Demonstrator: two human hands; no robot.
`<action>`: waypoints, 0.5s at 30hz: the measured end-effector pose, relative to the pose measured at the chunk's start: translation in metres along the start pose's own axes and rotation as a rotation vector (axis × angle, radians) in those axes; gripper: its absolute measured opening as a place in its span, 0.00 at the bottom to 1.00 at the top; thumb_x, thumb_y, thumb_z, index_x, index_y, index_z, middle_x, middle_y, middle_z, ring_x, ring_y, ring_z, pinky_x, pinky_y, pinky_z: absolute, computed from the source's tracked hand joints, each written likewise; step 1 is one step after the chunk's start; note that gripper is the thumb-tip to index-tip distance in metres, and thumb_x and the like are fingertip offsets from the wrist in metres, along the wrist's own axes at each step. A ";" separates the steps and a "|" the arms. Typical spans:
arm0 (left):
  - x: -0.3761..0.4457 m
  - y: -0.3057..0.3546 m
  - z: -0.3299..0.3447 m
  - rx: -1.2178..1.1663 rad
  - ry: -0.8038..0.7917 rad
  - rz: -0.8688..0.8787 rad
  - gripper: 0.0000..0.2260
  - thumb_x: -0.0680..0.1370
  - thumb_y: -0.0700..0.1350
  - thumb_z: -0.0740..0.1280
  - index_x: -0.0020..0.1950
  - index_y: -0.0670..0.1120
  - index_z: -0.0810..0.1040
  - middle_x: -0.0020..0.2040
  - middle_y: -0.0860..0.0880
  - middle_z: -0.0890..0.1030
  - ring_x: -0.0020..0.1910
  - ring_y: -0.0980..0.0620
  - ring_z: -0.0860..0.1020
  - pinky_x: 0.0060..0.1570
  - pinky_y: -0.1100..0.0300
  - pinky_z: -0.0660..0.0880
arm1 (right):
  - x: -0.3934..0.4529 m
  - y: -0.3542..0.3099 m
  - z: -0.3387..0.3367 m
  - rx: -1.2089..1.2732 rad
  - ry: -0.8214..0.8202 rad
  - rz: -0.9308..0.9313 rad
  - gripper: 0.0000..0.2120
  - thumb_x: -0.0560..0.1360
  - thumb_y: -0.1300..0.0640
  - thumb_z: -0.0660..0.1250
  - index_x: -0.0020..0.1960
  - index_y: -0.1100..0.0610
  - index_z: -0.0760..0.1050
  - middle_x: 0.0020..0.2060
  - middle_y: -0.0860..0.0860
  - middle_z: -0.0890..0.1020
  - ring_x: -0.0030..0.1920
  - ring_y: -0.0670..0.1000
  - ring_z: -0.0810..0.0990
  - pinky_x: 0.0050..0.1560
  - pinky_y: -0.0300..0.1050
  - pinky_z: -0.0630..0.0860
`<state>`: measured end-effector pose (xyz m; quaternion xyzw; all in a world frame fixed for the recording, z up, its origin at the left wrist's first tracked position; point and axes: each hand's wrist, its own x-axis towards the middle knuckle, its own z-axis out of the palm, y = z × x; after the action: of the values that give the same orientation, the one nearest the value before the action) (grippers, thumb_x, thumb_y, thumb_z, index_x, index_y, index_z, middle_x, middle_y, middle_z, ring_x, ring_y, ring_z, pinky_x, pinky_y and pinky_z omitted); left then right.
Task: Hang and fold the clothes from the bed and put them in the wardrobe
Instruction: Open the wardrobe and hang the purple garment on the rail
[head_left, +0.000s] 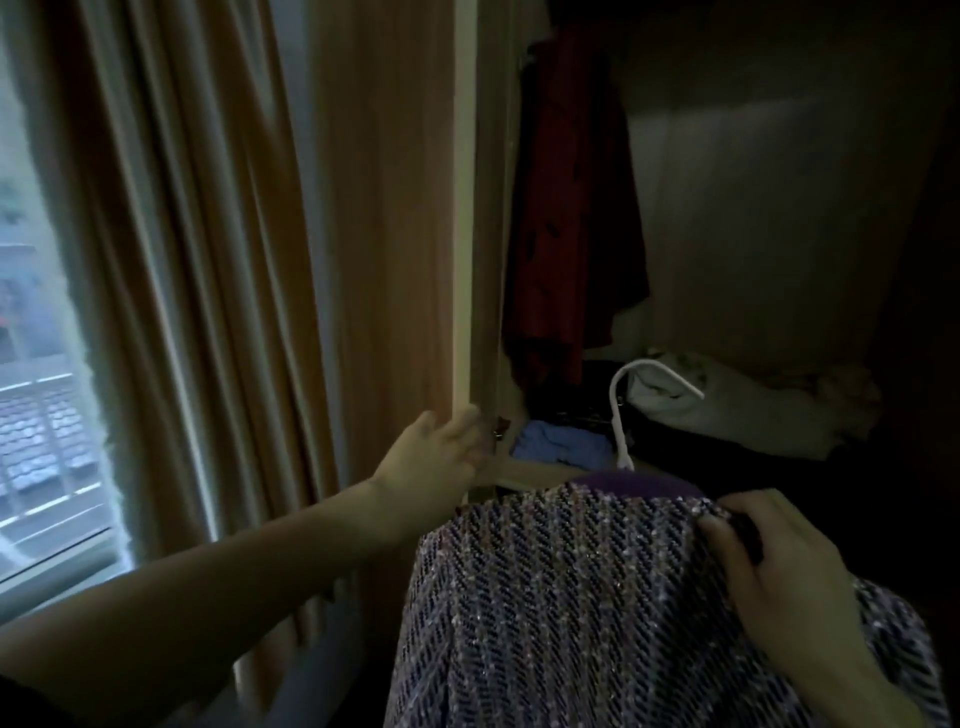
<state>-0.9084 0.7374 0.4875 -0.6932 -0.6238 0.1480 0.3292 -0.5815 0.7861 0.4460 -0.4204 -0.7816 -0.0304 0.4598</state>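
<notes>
The left hand (441, 447) reaches to the wardrobe door (464, 208), fingers spread loosely against its edge. The right hand (779, 577) has its grip closed on the shoulder of a sparkly purple top (571, 597), which sits on a white hanger (621, 410) held in front of the open wardrobe (779, 208). Inside hang a red garment (571, 208) and lie folded clothes (727, 405).

purple garment (571, 597) glittery woven cloth; hanger (621, 410) smooth white plastic; curtain (249, 260) matt cloth.
</notes>
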 end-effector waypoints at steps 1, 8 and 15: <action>-0.007 -0.010 0.007 0.005 -0.005 -0.024 0.24 0.80 0.49 0.61 0.76 0.45 0.64 0.78 0.43 0.60 0.79 0.43 0.48 0.63 0.43 0.65 | 0.002 -0.009 0.005 0.008 -0.001 -0.015 0.05 0.75 0.53 0.66 0.46 0.54 0.74 0.39 0.49 0.75 0.36 0.55 0.75 0.33 0.49 0.70; -0.042 -0.077 0.058 -0.023 -0.055 -0.219 0.20 0.81 0.50 0.57 0.73 0.47 0.68 0.75 0.47 0.66 0.78 0.46 0.55 0.59 0.48 0.68 | 0.005 -0.059 0.034 0.093 -0.054 -0.046 0.05 0.77 0.50 0.62 0.44 0.51 0.72 0.38 0.45 0.73 0.36 0.49 0.73 0.32 0.46 0.69; -0.048 -0.089 0.087 -0.099 0.097 -0.061 0.24 0.80 0.50 0.61 0.76 0.49 0.64 0.79 0.48 0.60 0.79 0.48 0.51 0.69 0.45 0.63 | 0.002 -0.084 0.046 0.117 -0.009 -0.025 0.06 0.77 0.48 0.61 0.45 0.50 0.72 0.39 0.43 0.74 0.39 0.46 0.75 0.35 0.49 0.74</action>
<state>-1.0387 0.7158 0.4701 -0.6958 -0.6344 0.0730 0.3288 -0.6712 0.7530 0.4493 -0.3832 -0.7893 0.0118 0.4796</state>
